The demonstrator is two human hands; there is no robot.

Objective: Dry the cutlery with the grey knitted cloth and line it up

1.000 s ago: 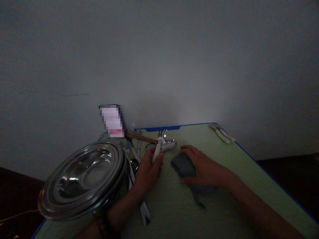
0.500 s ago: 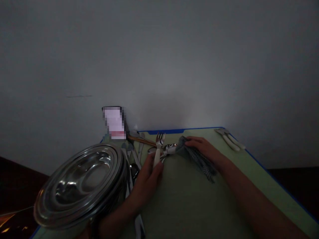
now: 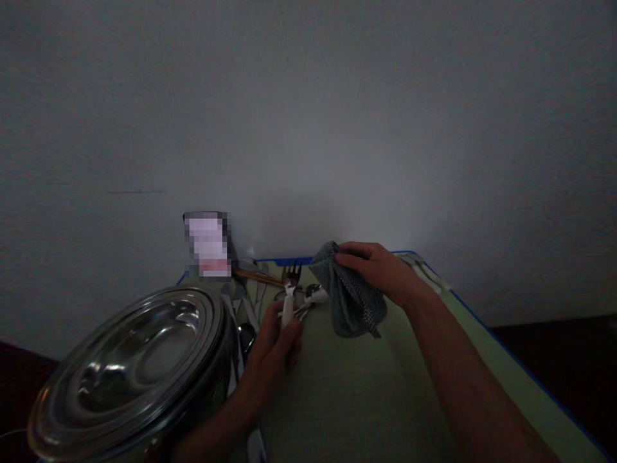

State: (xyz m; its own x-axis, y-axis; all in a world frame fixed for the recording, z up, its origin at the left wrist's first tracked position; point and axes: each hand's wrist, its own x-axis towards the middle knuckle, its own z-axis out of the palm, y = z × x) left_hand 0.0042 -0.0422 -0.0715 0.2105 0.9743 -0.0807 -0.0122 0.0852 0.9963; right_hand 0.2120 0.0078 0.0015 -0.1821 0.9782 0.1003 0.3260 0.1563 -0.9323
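Near the centre of the frame, the left hand [image 3: 274, 347] is closed around the pale handle of a fork [image 3: 290, 289], its tines pointing up. The right hand [image 3: 380, 270], right of centre and apart from the left, pinches a gray checked cloth [image 3: 354, 296] that hangs below its fingers. Spoons [image 3: 315, 294] lie between the fork and the cloth on the green table [image 3: 337, 399]. Stacked metal bowls [image 3: 130, 360] fill the lower left, a phone [image 3: 207, 244] leans upright behind them, and more cutlery [image 3: 424, 273] rests at the table's far right corner.
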